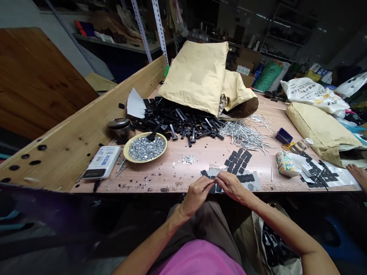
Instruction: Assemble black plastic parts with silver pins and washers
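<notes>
My left hand [197,193] and my right hand [231,185] meet at the table's near edge, fingers pinched together over a small black piece [215,188] that they both hold. Just beyond them lie several flat black pieces [239,161] set in rows on a grey sheet [255,186]. Farther back spreads a heap of thin metal pins [243,135] and a pile of black plastic parts [177,122] spilling from a tan paper sack [197,74]. A yellow dish of small silver washers [145,148] stands to the left, with loose washers [187,159] scattered on the wood.
A white scale or device [101,162] and a metal lid [119,124] lie at the left. A patterned box [284,162], blue tray [283,135], tape roll [304,144] and another tan sack [318,128] sit right. Another person's hand [357,173] rests at the far right edge.
</notes>
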